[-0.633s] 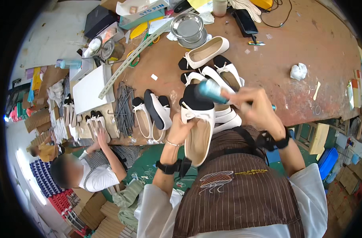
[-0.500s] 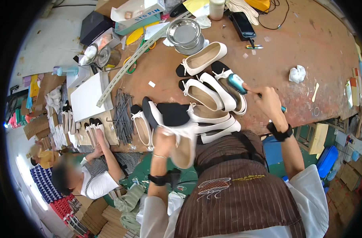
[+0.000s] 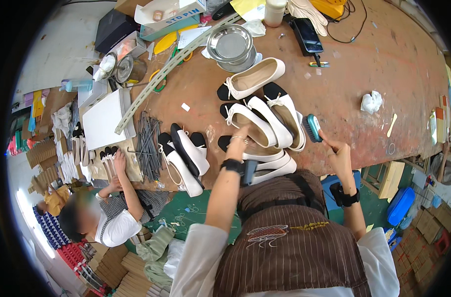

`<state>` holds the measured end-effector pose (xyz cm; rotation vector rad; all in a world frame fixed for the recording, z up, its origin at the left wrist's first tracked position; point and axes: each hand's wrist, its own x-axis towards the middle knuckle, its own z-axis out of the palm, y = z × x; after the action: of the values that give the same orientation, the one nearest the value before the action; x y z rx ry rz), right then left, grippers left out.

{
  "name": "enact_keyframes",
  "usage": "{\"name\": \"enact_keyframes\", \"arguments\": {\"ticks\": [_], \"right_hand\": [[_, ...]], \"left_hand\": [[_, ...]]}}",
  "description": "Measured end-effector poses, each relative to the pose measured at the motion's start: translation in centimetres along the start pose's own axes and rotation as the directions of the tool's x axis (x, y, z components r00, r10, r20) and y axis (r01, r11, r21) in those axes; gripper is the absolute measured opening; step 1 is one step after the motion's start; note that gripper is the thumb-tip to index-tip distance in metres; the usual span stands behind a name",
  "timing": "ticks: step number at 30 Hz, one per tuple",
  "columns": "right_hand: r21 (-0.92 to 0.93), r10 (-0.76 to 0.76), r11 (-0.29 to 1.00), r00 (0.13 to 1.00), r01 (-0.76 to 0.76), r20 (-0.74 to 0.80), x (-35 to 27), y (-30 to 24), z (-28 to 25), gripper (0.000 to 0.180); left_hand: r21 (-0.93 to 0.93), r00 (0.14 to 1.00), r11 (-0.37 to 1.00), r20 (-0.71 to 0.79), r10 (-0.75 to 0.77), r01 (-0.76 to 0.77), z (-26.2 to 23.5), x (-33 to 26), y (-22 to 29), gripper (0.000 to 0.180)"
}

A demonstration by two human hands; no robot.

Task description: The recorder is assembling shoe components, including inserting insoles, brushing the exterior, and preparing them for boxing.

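Note:
My right hand is closed round the handle of a teal-backed brush, its bristles facing left, just right of the shoe pile. My left hand reaches into that pile of cream ballet flats with black toes and small bows. It touches the front shoes there, but its fingers are partly hidden and smeared. One ballet flat lies at the far end of the pile, and another ballet flat stands at its right side. Left of my left hand is a smaller group of flats, with one ballet flat tipped on its side.
Thin metal rods lie left of the smaller group. A long slotted metal strip crosses the table near metal bowls. A phone and crumpled white paper lie farther right. A co-worker handles shoes at left.
The ballet flat in my left hand was let go onto the left group. That hand moved right to the pile. My right hand came nearer to me with the brush.

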<state>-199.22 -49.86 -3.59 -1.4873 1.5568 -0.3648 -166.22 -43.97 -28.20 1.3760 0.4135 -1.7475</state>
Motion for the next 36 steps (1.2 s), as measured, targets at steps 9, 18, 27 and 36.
{"name": "enact_keyframes", "arguments": {"ticks": [9, 18, 27, 36], "right_hand": [[-0.052, -0.279, 0.960, 0.946, 0.274, -0.168, -1.8, -2.3, -1.4, 0.041], [-0.370, -0.865, 0.381, 0.468, 0.847, 0.182, -1.5, -14.5, 4.2, 0.044], [-0.441, -0.784, 0.466, 0.589, 0.767, 0.198, -1.6, -14.0, 2.5, 0.050], [-0.416, -0.705, 0.632, 0.708, 0.654, 0.043, 1.1, -12.3, 0.8, 0.046]], "left_hand": [[-0.158, 0.778, 0.762, -0.154, 0.609, -0.627, 1.9, -9.6, -0.9, 0.034], [0.726, 0.249, -0.002, 0.238, 0.939, -0.687, 7.2, -26.2, 0.6, 0.052], [0.676, 0.395, 0.139, 0.242, 0.886, -0.724, 6.3, -26.8, -1.2, 0.032], [0.235, 0.813, 0.779, 0.175, 0.555, -0.582, 4.4, -26.8, -2.6, 0.032]]}}
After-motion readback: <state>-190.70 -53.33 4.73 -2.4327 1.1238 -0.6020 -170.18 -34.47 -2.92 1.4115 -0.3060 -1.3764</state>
